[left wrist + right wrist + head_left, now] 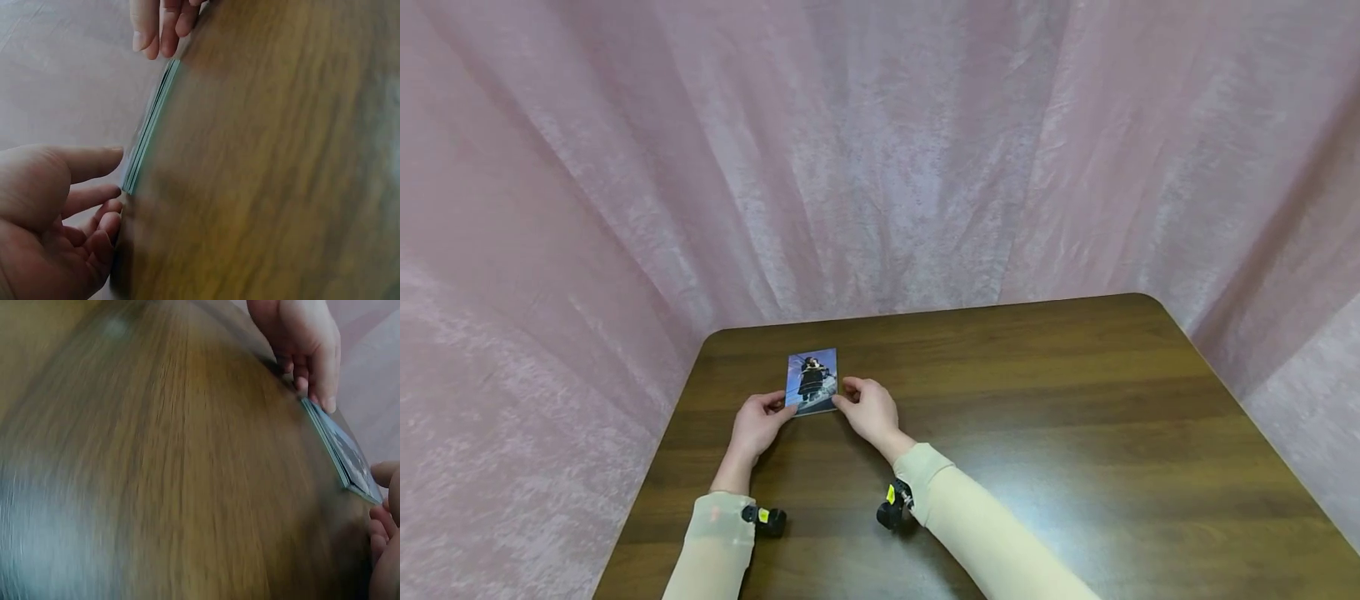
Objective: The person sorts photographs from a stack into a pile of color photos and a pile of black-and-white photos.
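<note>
A thin stack of picture cards is at the far left part of the table, its top card showing a dark-clothed figure on a bluish background. Layered pale green edges of the stack show in the left wrist view. My left hand pinches the near left corner, thumb over the front edge and index finger at the side. At the near right corner, the thumb of my right hand touches the edge, while its other fingers are bent beside the stack. Whether the stack's underside touches the tabletop I cannot tell.
A brown wooden table with rounded far corners extends to the right. Pink velvety curtains hang behind it and along both sides. Small black cameras are strapped at the left cuff and right cuff.
</note>
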`<state>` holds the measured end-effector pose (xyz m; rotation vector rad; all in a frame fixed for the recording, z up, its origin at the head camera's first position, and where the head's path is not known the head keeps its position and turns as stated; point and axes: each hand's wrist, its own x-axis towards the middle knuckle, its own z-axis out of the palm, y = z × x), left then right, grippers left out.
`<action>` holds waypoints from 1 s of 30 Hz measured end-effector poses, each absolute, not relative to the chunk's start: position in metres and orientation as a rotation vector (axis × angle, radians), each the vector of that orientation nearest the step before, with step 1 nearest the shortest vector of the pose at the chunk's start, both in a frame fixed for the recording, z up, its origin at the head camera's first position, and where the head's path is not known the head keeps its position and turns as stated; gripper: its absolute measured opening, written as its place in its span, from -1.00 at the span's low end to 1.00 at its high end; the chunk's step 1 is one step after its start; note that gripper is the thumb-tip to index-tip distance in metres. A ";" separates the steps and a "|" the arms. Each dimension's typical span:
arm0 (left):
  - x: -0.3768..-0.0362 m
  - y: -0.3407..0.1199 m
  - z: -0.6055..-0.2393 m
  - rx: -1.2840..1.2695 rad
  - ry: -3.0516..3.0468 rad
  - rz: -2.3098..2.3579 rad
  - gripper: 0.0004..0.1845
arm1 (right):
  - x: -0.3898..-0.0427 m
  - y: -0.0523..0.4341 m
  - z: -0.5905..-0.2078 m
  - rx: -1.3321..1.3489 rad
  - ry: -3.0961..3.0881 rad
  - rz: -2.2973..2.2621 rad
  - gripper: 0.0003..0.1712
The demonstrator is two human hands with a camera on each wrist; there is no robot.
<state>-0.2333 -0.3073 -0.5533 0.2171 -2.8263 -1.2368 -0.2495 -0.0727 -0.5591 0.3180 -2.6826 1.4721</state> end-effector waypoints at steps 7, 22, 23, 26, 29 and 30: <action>-0.231 -0.312 -0.557 0.209 -2.868 -1.213 -0.46 | -0.247 -0.084 -0.559 0.271 -2.738 1.288 -0.51; -0.232 -0.310 -0.559 0.130 -2.883 -1.148 -0.44 | -0.241 -0.094 -0.559 0.193 -2.834 1.113 -0.51; -0.232 -0.311 -0.559 0.130 -2.885 -1.144 -0.43 | -0.241 -0.094 -0.559 0.193 -2.835 1.114 -0.51; -0.232 -0.310 -0.559 0.125 -2.885 -1.139 -0.43 | -0.242 -0.093 -0.558 0.195 -2.833 1.118 -0.51; -0.232 -0.310 -0.559 0.126 -2.888 -1.137 -0.42 | -0.242 -0.093 -0.558 0.202 -2.828 1.122 -0.52; -0.232 -0.311 -0.560 0.129 -2.890 -1.139 -0.42 | -0.242 -0.093 -0.558 0.202 -2.825 1.129 -0.52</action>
